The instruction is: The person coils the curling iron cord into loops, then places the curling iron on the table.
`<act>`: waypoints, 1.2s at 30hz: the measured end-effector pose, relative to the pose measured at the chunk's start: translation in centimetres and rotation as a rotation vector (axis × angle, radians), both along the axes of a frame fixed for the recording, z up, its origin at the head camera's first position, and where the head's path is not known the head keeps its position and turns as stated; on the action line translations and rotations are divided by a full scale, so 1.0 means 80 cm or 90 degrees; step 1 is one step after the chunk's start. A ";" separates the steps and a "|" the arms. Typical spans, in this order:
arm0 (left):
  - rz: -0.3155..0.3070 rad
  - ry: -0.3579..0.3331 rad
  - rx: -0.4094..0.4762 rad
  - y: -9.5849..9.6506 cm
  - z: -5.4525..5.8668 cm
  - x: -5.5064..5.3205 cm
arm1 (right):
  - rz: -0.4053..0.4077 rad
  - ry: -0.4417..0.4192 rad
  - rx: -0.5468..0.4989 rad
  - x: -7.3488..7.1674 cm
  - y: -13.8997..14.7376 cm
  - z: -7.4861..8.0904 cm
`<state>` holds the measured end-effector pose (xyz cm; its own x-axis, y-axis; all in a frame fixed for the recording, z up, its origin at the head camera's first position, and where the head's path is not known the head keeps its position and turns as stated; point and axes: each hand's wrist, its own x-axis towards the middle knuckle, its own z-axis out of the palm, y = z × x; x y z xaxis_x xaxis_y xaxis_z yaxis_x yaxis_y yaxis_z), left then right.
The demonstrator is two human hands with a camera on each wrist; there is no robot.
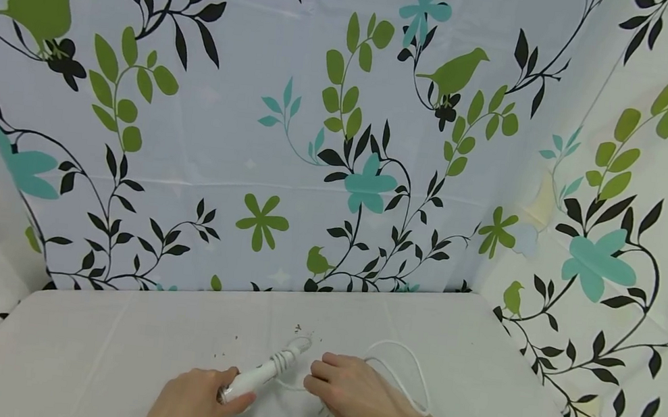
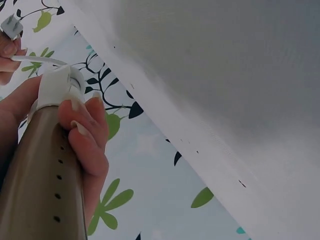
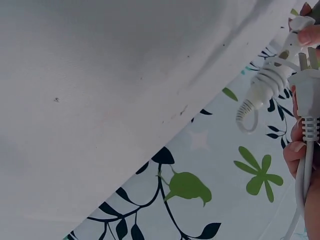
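Note:
My left hand (image 1: pixel 188 397) grips what looks like a hair curling iron (image 1: pixel 250 382), its white handle slanting up and away to the right. In the left wrist view its gold-brown barrel (image 2: pixel 42 175) has a row of small dark holes, and fingers curl round it near the white part. Several turns of white cord (image 3: pixel 270 80) wrap the handle. To the right, my right hand (image 1: pixel 351 390) pinches the power cord just below the two-pin plug (image 3: pixel 306 95). The plug's prongs point up in the right wrist view. A loose loop of cord (image 1: pixel 422 387) lies over the right wrist.
Both hands are above a white tabletop (image 1: pixel 175 328). Small dark specks (image 1: pixel 298 329) are scattered on it beyond the handle's end. A patterned cloth (image 1: pixel 215 121) with leaves, birds and flowers hangs behind the table and along both sides.

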<state>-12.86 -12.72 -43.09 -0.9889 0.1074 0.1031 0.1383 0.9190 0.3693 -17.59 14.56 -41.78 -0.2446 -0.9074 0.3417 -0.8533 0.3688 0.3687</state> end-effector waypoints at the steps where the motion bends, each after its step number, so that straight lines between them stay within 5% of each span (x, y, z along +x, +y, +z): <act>1: -0.005 -0.013 -0.007 0.001 0.000 -0.001 | -0.003 0.009 0.006 0.000 0.000 0.001; 6: -0.025 -0.052 -0.019 0.003 0.001 -0.002 | -0.003 0.059 0.002 -0.003 0.001 0.008; 12: -0.056 -0.039 -0.016 0.002 0.000 0.001 | 0.018 0.095 -0.042 -0.009 0.005 0.014; 24: -0.203 -0.016 -0.083 0.002 0.005 -0.001 | 0.065 0.148 -0.081 -0.014 0.001 0.027; 29: -0.257 0.018 -0.089 0.000 0.002 0.002 | 0.075 0.146 -0.089 -0.020 0.000 0.032; 36: -0.354 0.147 -0.075 -0.003 -0.003 0.007 | 0.092 0.145 -0.110 -0.028 -0.001 0.037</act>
<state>-12.32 -12.98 -43.37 -0.7355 0.6244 0.2632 0.6726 0.7195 0.1727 -19.81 14.48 -38.80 -0.0173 -0.8513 0.5244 -0.8044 0.3234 0.4984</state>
